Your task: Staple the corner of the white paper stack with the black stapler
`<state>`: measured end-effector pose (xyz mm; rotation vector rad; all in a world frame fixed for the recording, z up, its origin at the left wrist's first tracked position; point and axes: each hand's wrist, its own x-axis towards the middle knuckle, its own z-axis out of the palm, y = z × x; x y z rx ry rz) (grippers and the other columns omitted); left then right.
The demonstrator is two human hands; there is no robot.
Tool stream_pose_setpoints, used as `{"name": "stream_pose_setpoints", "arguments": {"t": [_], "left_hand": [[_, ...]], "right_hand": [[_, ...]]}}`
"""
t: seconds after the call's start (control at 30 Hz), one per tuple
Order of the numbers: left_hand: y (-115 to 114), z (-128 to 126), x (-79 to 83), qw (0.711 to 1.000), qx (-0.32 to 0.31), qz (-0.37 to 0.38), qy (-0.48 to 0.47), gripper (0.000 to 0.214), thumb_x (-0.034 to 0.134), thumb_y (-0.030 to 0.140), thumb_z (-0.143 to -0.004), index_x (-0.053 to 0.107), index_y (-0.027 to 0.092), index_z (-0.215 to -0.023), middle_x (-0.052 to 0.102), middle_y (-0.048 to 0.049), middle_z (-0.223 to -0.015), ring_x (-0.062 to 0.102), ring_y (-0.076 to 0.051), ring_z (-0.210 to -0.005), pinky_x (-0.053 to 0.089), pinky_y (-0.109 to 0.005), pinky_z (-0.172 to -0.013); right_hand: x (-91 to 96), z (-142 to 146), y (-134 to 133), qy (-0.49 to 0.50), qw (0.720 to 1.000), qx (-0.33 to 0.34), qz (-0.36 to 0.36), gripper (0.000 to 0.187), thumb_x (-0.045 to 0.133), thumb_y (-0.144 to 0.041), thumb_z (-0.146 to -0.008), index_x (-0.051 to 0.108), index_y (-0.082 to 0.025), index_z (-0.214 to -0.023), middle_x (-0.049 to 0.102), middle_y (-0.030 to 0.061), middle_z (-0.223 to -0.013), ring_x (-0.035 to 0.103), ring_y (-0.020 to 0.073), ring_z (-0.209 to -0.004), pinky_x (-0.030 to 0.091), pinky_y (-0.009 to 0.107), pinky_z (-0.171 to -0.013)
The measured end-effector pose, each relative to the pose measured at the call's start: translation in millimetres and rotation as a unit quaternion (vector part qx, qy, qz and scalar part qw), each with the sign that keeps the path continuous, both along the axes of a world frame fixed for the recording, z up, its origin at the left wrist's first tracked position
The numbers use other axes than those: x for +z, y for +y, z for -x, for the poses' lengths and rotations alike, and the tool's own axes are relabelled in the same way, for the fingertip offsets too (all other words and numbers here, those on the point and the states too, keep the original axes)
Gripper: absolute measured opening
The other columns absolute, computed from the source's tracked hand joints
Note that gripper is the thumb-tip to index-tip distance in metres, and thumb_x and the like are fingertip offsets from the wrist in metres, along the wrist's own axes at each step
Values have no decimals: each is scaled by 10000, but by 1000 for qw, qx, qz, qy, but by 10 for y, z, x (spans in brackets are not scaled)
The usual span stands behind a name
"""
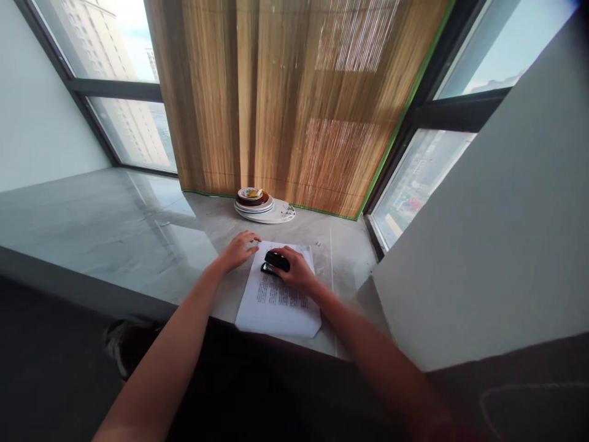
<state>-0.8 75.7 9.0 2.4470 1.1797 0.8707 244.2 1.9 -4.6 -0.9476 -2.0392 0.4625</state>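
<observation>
A black stapler (pixel 277 261) is in the grip of my right hand (pixel 297 270), over the upper part of the printed paper (pixel 276 316). Its jaws point left and look parted. The paper lies on the grey marble-look sill, its near edge at the sill's front. My left hand (pixel 239 250) is by the paper's upper left corner, fingers stretched and apart, holding nothing. Whether its fingertips touch the sheet I cannot tell.
Beyond the paper, several stacked plates and small dishes (pixel 255 209) stand on the sill (pixel 151 227). A bamboo blind (pixel 276 104) hangs behind them, with windows on both sides. A white wall (pixel 497 245) bounds the right. A shoe (pixel 119 347) shows below at left.
</observation>
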Motion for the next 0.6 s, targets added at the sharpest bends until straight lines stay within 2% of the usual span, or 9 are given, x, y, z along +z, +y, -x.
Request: {"name": "stream_pose_setpoints", "arguments": {"t": [0.13,0.23,0.27,0.33,0.4,0.43,0.53,0.6], "left_hand": [[38,-22,-66,999,-4,-15,40,232,571,258,-910,703,210,-1095,682,-94,-1153,615,-269,-1130,465,-464,-1069],[44,3,-65,999,3,-18,35,242,544,247,-921,706,210,-1097,674,-91,-1133,616,-258,-1100,474,-447,-1057],[49,19,-59,999,13,-21,28,244,531,247,-926,707,204,-1090,670,-90,-1115,619,-251,-1074,480,-436,-1046],[66,54,-49,999,36,-26,10,250,508,252,-935,709,188,-1070,657,-86,-1072,625,-237,-1009,494,-415,-1016],[89,80,-49,998,49,-31,2,260,490,253,-940,712,179,-1052,646,-83,-1044,628,-230,-979,501,-403,-1001],[99,87,-55,998,49,-32,5,264,485,252,-941,715,178,-1048,646,-84,-1042,630,-231,-985,500,-401,-1004],[110,63,-101,999,31,-20,38,270,490,249,-944,723,181,-1063,667,-91,-1070,634,-241,-1046,487,-397,-1030],[96,11,-152,998,12,-4,67,289,491,252,-957,720,179,-1117,690,-98,-1135,630,-244,-1105,474,-393,-1059]], "right_hand": [[3,-40,9,-21,999,-11,28,440,779,-254,-837,674,-221,-1263,697,67,-1098,658,220,-995,501,346,-936],[18,-205,87,15,996,-7,86,398,730,-440,-888,705,-210,-1211,719,55,-1033,671,203,-911,522,319,-843],[24,-283,128,41,993,-32,102,371,643,-502,-942,729,-201,-1142,722,49,-966,670,192,-851,523,307,-792],[37,-440,212,78,984,-126,98,440,490,-536,-1009,751,-186,-950,702,42,-826,643,177,-736,508,299,-725],[49,-552,266,76,975,-205,49,412,523,-500,-990,736,-185,-832,684,38,-779,613,168,-690,494,303,-723],[56,-576,273,64,974,-214,26,356,575,-470,-963,734,-187,-818,681,35,-784,602,162,-681,489,303,-727],[88,-499,200,49,987,-150,12,279,612,-432,-953,753,-199,-892,687,30,-843,597,148,-683,490,289,-720],[112,-359,101,32,996,-82,21,288,640,-460,-951,755,-216,-1051,697,37,-922,617,154,-727,506,287,-732]]}}
